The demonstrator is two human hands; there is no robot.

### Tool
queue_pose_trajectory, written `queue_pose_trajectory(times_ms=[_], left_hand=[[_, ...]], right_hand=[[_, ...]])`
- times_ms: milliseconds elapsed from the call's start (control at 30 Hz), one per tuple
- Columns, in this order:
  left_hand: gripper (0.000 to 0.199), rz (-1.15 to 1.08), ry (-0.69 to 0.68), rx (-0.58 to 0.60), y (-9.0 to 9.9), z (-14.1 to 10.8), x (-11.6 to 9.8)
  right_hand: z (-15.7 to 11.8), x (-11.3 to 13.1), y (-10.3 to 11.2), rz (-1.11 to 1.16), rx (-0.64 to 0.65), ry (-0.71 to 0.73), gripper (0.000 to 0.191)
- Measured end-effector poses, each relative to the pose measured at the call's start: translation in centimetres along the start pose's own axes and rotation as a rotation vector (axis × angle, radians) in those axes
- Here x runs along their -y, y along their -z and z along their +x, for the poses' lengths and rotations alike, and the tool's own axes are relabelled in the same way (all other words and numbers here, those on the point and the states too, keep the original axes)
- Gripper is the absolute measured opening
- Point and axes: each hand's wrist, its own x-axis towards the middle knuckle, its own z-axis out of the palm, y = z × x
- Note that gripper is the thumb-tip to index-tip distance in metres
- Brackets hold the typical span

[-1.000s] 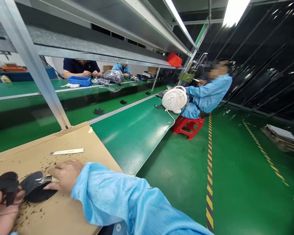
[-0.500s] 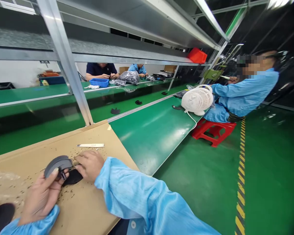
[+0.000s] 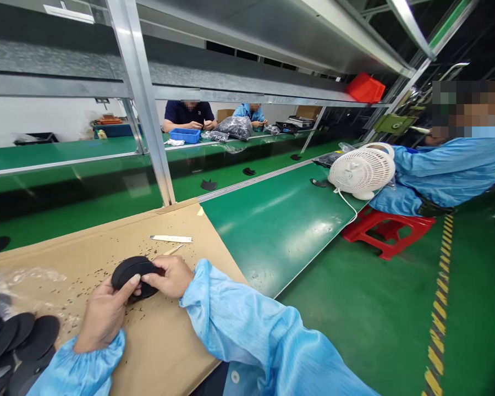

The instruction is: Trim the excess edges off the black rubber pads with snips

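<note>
Over the cardboard sheet (image 3: pixel 165 341), my left hand (image 3: pixel 106 311) pinches a round black part (image 3: pixel 132 268) with a curved raised rim. My right hand (image 3: pixel 175 276) grips the same part at its right side, thumb and fingers pressed together. What lies under the fingers is hidden. Just behind my right knuckles shows a thin pale pointed tool (image 3: pixel 174 249); whether it is held or lying down I cannot tell. A flat white-handled tool (image 3: pixel 171 238) rests beyond it. Small black scraps are scattered around both hands.
More round black parts (image 3: pixel 37 338) are piled at lower left beside clear plastic film (image 3: pixel 37 275). A metal post (image 3: pixel 142 104) rises behind the cardboard. To the right, a white fan (image 3: pixel 361 170) stands on the green bench (image 3: pixel 268 220), near a seated person in blue (image 3: pixel 457 170).
My right hand has closed onto the part held in my left. The part now shows its black face instead of the grey rim. The view has shifted left, revealing more of the pile.
</note>
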Motion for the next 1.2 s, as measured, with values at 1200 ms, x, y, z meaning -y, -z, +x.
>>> queue_pose_trajectory(times_ms=[1200], left_hand=[[0.035, -0.034, -0.049, -0.053, -0.97, -0.24, -0.89]], right_hand=[[0.25, 0.01, -0.38, -0.051, -0.073, 0.054, 0.008]])
